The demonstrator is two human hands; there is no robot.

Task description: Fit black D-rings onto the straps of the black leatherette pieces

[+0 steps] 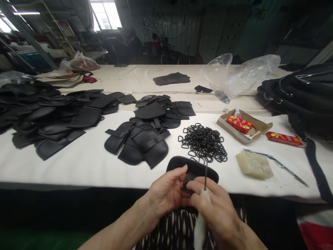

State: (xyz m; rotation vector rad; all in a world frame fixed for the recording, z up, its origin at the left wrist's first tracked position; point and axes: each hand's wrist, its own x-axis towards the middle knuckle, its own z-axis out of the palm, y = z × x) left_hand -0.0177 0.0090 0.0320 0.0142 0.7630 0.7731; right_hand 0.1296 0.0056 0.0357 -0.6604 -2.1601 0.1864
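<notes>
A black leather piece (197, 165) with a rounded, raised edge is held at the table's front edge. My left hand (168, 191) is closed on its left side, thumb on top. My right hand (214, 205) grips a white-handled tool (200, 225), whose thin dark shaft points up, and its fingertips also touch the middle of the piece. What lies between the fingertips is too small to make out. Just beyond the piece is a pile of black D-shaped rings (204, 142). Several finished-looking black leather pieces with straps (151, 144) lie to the left of the rings.
A large heap of black pieces (52, 118) covers the left. On the right are a cardboard tray (234, 135) with a red box, another red box (283, 138), a yellowish block (255, 165), metal tweezers-like tool (288, 170) and black bag (299, 93). Plastic bags (249, 74) lie behind.
</notes>
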